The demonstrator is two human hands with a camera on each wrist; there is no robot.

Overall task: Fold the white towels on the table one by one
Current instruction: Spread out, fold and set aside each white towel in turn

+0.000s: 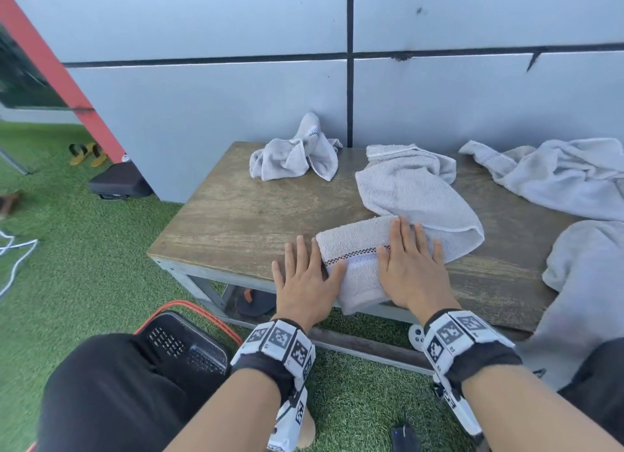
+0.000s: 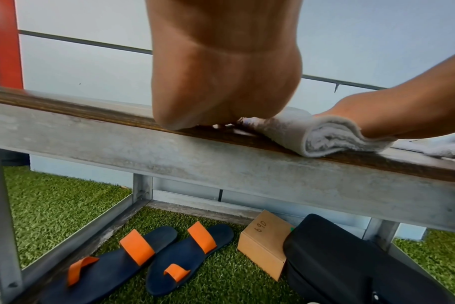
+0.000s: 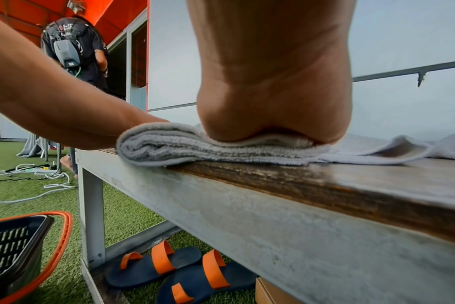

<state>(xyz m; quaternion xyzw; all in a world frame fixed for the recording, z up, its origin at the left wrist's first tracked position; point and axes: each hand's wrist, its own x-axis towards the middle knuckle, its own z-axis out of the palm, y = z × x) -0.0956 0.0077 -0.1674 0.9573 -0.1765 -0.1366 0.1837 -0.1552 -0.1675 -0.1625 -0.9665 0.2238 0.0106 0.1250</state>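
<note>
At the table's (image 1: pixel 236 222) near edge, one folded towel (image 1: pixel 354 245) is pressed flat — left hand (image 1: pixel 305 282) and right hand (image 1: pixel 410 272) laid on it, fingers straight, gripping nothing. Four crumpled towels (image 1: pixel 418 188) — back and right — are judged still unfolded.

Black wristbands (image 1: pixel 472 357) with white square-coded marker blocks circle both bare forearms; black trousers (image 1: pixel 111 394) cover the knees.
</note>
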